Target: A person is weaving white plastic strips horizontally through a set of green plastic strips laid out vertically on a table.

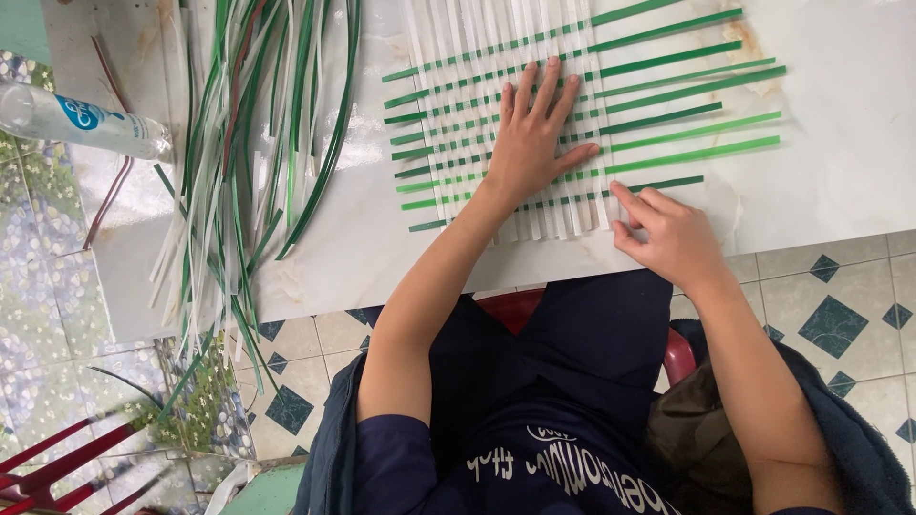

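A flat woven mat of white upright strips and green crosswise strips lies on a pale marble slab. My left hand is pressed flat on the weave, fingers spread. My right hand sits at the mat's lower right corner, fingertips pinching the end of the lowest green strip beside the outermost white strip. The green strips stick out loose to the right of the weave.
A loose bundle of green and white strips hangs over the slab's left side. A clear plastic bottle lies at far left. Patterned floor tiles and a red stool lie below me.
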